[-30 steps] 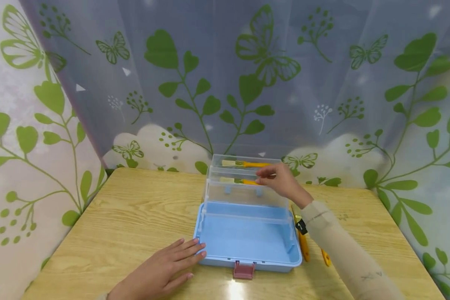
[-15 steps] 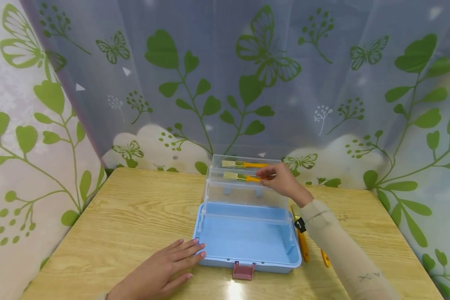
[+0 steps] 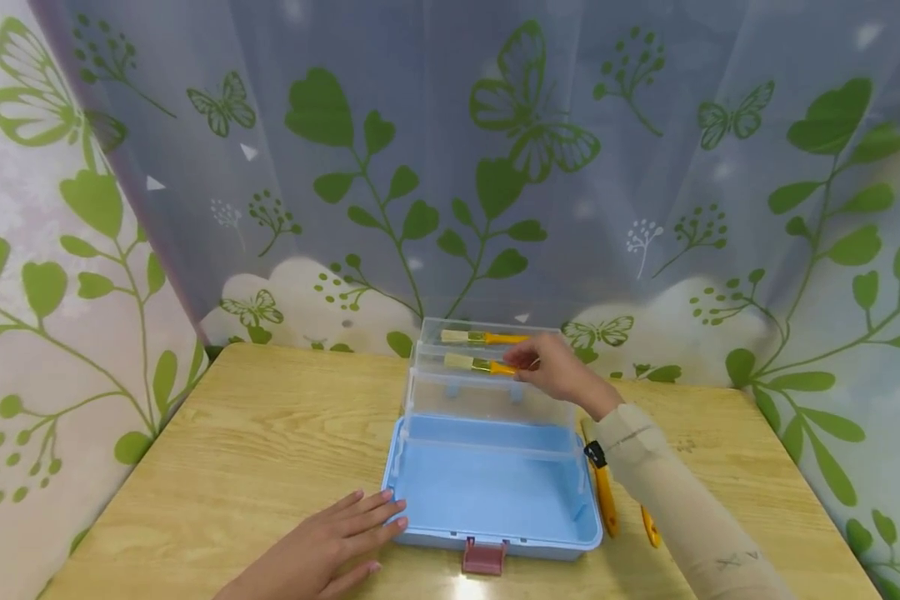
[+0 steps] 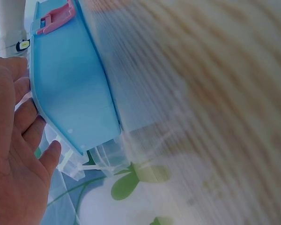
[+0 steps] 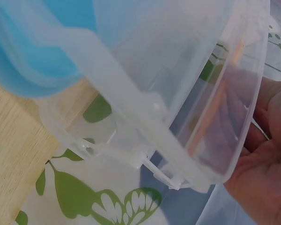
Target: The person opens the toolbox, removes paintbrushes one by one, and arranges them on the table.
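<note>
Head view showed the right hand (image 3: 558, 371) pinching the nearer brush (image 3: 471, 362) at the far clear trays (image 3: 431, 360); the left hand (image 3: 330, 537), fingers extended, touched the near left corner of the blue box (image 3: 487, 492).

Mostly plastic & wood grain

Box (image 3: 487, 492) looked smooth, satin plastic; its near latch (image 3: 483, 557), plastic too. Trays (image 3: 487, 398), far side, were clear, hazy plastic. Brush ferrules (image 3: 482, 365) shone like metal; hdls (image 3: 606, 502) at right looked smooth & glossy. Tbl (image 3: 292, 417) showed glossy wood grain w/ near glare. Far drape (image 3: 435, 150) looked like matt cloth, ditto R sleeve (image 3: 682, 500).
</note>
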Demonstrator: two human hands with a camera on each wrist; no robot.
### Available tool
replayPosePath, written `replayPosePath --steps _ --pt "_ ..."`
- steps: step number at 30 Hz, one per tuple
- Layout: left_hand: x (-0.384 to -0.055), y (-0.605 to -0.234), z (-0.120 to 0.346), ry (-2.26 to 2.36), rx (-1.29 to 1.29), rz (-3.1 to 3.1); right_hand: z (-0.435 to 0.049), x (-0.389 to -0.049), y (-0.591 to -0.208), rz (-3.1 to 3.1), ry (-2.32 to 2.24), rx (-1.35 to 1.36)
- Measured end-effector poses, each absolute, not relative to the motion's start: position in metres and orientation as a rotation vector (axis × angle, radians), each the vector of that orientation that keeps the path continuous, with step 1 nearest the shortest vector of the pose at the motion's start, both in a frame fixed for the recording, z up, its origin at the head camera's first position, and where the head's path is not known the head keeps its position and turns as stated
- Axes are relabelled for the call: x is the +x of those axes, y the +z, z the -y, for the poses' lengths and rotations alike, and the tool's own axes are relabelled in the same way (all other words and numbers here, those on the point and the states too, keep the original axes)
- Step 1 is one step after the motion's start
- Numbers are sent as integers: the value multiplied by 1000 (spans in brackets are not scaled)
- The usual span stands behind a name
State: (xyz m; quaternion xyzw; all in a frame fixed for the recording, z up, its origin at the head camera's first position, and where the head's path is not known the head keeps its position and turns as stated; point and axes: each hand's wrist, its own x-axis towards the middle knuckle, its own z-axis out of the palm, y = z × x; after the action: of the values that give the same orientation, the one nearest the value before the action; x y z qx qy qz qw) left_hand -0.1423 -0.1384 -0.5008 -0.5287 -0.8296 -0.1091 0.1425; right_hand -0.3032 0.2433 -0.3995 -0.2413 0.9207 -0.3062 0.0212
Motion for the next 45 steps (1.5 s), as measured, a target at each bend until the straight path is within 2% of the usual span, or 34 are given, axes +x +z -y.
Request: replayPosePath --steps 22,35,45 --pt "-142 -500 136 -364 -1441 2388 -231 -310 -383 -2910 -568 -795" --pt "-141 -499 136 -404 -1445 2426 -241 -299 -392 -2987 -851 -919" --pt "-138 -505 138 -420 -1473 2356 -255 -269 -397 -3119 -1057 -958"
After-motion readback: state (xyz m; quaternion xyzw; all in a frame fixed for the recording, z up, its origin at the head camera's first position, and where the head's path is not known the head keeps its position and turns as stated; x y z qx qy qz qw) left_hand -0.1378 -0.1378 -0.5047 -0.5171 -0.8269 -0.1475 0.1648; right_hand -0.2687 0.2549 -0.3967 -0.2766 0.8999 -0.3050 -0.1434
